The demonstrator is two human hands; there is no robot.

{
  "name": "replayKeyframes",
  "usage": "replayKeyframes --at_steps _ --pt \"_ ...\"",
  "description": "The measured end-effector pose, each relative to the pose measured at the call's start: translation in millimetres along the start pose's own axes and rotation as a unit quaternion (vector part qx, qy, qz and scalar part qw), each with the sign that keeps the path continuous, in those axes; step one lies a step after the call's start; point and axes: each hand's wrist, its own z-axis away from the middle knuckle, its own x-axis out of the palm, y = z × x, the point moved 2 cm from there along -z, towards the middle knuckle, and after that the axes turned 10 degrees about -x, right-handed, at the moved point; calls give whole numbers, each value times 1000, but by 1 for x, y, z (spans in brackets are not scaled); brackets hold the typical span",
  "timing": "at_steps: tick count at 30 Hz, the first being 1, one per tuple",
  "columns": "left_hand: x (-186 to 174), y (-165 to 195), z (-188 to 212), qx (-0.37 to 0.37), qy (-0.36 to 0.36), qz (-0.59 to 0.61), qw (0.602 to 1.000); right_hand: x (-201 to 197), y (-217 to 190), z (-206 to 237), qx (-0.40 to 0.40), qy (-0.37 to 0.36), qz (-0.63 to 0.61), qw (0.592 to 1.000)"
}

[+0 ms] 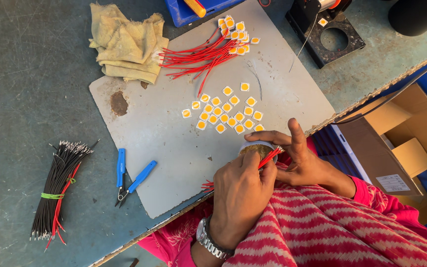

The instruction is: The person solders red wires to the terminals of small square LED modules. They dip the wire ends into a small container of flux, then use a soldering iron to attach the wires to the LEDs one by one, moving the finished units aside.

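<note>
Below, blue-grey bench [21,113] carrying grey board [174,143]. On board: loose red wires [201,57] at far edge, square yellow chips [226,111] mid-board. Left of board, bundle of black wires [58,190], blue cutters [129,175] overlapping its left edge. At board's near edge, left hand [240,193], fingers clamped on red wires [269,158], tips dipped in small round tin [258,147]. Right hand [297,158], fingers closed around tin.
</note>
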Motion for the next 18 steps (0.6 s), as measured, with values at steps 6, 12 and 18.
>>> replayKeyframes --at_steps 6,12,18 --pt "-9 -3 2 -23 28 74 997 -2 1 -2 -4 18 24 1000" --pt "-15 -6 4 -49 32 92 994 -1 1 -4 3 18 18 1000" --pt "-15 -8 5 -65 17 82 994 -1 0 -4 3 13 16 1000"
